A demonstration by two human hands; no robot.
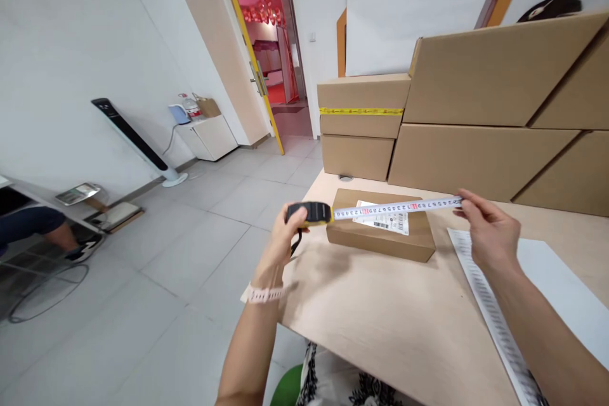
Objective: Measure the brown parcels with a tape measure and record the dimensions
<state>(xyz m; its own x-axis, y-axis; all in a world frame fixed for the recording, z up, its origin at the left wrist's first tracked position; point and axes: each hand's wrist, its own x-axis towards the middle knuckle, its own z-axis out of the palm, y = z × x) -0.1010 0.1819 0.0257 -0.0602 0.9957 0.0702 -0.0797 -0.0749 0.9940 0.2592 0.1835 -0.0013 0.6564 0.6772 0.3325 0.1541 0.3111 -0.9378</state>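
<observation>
My left hand point(284, 236) is closed round the black and yellow case of a tape measure point(310, 212), held above the table's left edge. The white tape blade point(397, 207) runs right from the case, stretched above a small flat cardboard box point(380, 236) with a white shipping label point(386, 219). My right hand point(485, 228) pinches the blade's far end, just past the box's right side. The box lies flat on the light wooden table point(390, 323).
Several larger cardboard boxes point(480, 114) are stacked along the table's back; one point(364, 108) has yellow tape. White sheets point(556, 292) with a printed strip lie at right. At left are a tiled floor, a tower fan point(133, 139), a white cabinet, an open doorway, and another person's leg point(52, 231).
</observation>
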